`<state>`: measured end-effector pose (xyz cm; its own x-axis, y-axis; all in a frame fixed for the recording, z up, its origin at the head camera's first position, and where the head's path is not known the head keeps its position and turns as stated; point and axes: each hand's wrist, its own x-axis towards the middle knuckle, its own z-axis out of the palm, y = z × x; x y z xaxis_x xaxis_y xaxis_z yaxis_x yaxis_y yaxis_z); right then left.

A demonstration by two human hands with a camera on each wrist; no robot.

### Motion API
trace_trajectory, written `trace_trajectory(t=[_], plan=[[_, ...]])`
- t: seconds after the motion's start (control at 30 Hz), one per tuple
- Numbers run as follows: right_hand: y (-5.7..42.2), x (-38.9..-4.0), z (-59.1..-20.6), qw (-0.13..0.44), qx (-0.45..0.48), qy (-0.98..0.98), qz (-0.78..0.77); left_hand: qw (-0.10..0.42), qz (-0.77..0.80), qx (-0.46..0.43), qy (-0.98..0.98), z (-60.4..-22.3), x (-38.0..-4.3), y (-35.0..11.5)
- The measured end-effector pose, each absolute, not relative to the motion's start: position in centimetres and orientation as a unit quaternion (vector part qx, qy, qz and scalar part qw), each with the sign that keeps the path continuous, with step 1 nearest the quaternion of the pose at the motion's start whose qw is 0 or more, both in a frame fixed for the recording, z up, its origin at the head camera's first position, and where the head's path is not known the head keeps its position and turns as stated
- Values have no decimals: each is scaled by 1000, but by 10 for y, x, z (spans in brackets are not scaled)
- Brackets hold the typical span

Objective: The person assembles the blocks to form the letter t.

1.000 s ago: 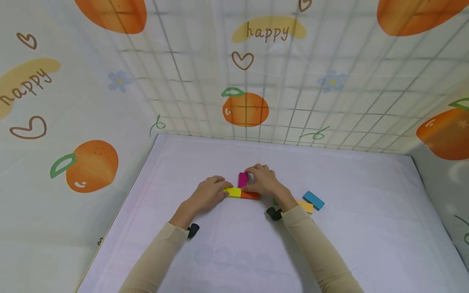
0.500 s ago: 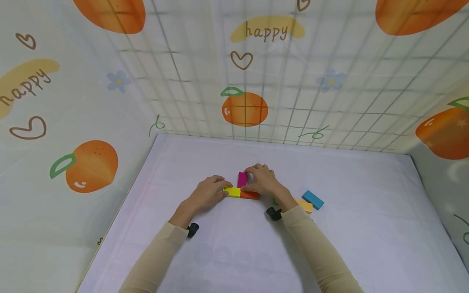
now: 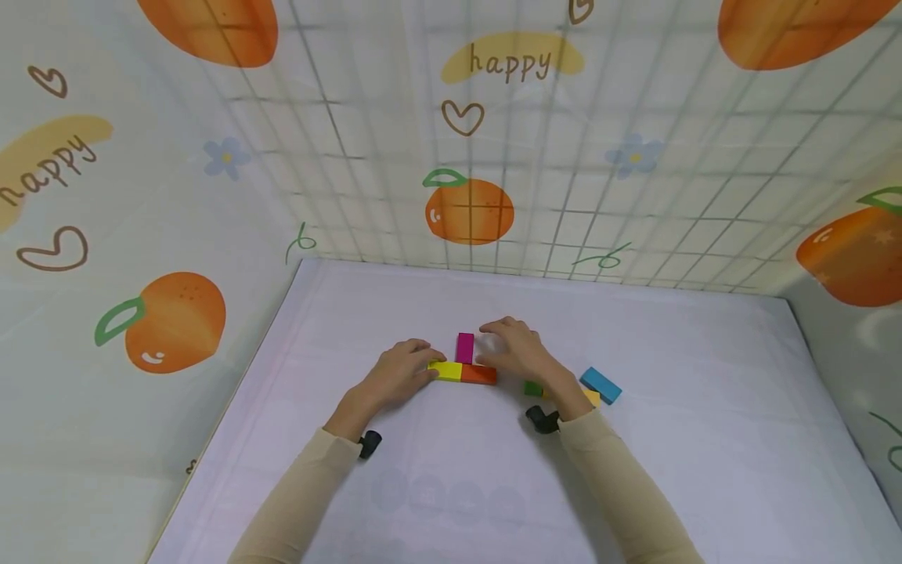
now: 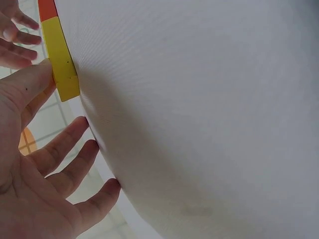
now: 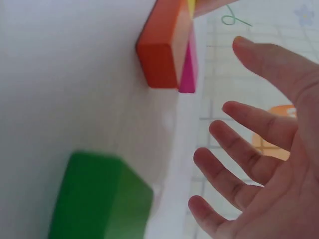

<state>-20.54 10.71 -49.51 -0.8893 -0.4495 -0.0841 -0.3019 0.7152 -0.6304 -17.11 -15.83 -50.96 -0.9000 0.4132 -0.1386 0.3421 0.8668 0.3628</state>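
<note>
My left hand (image 3: 403, 372) pinches the left end of a yellow block (image 3: 447, 371) between thumb and index finger; its other fingers are spread. An orange block (image 3: 479, 374) lies end to end with the yellow one, forming a row. Behind their joint a magenta block (image 3: 465, 348) points away from me. Just right of these blocks is my right hand (image 3: 521, 352), fingers apart and holding nothing. In the right wrist view a gap shows between its fingertips and the orange block (image 5: 162, 50).
A green block (image 3: 533, 388) and a light orange block (image 3: 594, 398) lie partly hidden under the right wrist. A blue block (image 3: 601, 385) sits farther right. Patterned cloth walls (image 3: 366, 196) rise behind and beside the white table (image 3: 451, 470).
My right hand has let go of the blocks and moved slightly right, showing more of the orange and green blocks. The left hand stays at the yellow block.
</note>
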Motion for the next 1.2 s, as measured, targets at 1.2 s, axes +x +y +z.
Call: trace_trajectory(t=[1.2], plan=[[230,-144,-475,40,-229,888,-396,107,165,202,959,-509,-170,-157]])
